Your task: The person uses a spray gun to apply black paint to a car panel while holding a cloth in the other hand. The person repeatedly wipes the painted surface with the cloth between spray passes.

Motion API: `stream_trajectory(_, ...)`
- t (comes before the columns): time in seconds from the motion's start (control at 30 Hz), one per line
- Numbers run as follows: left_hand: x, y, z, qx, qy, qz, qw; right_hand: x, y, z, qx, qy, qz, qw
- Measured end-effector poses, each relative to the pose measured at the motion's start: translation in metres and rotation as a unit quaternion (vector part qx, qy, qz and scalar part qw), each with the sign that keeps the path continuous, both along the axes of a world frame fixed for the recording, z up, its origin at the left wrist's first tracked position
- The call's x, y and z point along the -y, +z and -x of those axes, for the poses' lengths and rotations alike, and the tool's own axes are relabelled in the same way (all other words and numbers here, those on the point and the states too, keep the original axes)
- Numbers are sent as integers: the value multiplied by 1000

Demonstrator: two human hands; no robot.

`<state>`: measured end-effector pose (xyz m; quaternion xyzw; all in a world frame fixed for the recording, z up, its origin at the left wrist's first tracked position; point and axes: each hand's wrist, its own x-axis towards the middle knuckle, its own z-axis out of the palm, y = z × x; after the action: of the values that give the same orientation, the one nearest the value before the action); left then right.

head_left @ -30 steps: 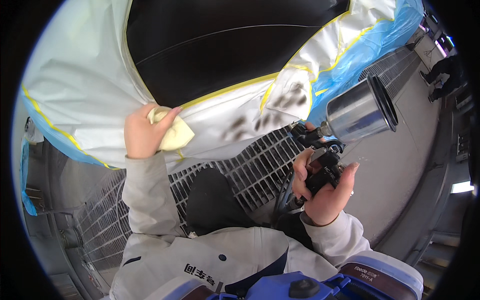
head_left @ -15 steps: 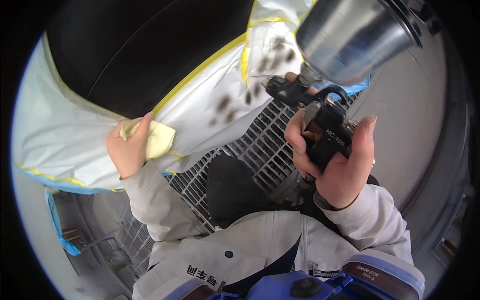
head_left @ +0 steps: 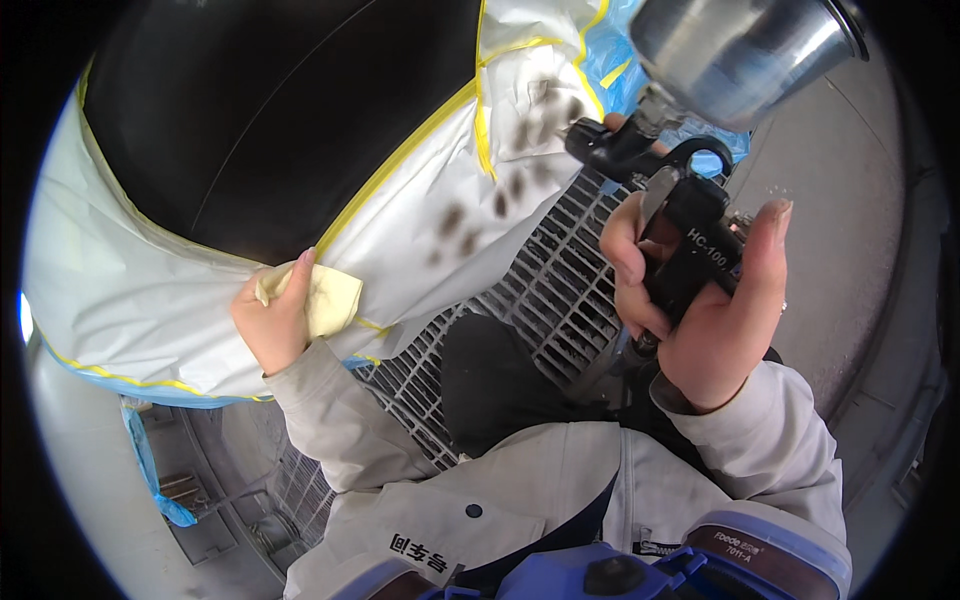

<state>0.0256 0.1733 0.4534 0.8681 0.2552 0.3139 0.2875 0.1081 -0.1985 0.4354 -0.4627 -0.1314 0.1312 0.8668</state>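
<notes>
My left hand [head_left: 272,322] is closed on a pale yellow cloth [head_left: 337,302], thumb on top, at the lower edge of a glossy black panel [head_left: 290,120]. White masking sheet [head_left: 400,235], edged with yellow tape [head_left: 392,150], surrounds the panel and bears several dark sprayed blotches. To the right, my right hand [head_left: 722,335] wraps around the grip of a black spray gun [head_left: 690,210], its thumb raised. A shiny metal cup [head_left: 740,60] sits on top of the gun. The nozzle points left toward the sheet, apart from it.
Below lies a metal floor grating [head_left: 560,285], with my dark-trousered knee [head_left: 490,375] over it. Blue plastic film [head_left: 610,45] hangs behind the gun; another blue strip [head_left: 150,465] dangles at lower left. A blue respirator [head_left: 560,575] edges into the bottom.
The view has shifted a little. In the picture, the spray gun and my right hand sit farther right and the cup higher. My left hand still holds the cloth at the panel's edge.
</notes>
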Motion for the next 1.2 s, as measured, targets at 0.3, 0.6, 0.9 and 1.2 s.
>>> stream_trajectory(0.3,2,2,-2,-7,11,-19,1000,1,-2,2,-32,-16,-60,998)
stream_trajectory(0.6,-5,-2,1,3,-9,-8,1000,-3,1,6,-46,-22,-47,998)
stream_trajectory(0.9,-2,1,1,-19,5,-29,999,-10,5,7,-84,-36,-72,993)
stream_trajectory(1.2,2,4,-1,-17,1,-9,1000,-12,5,8,-58,-44,-23,997)
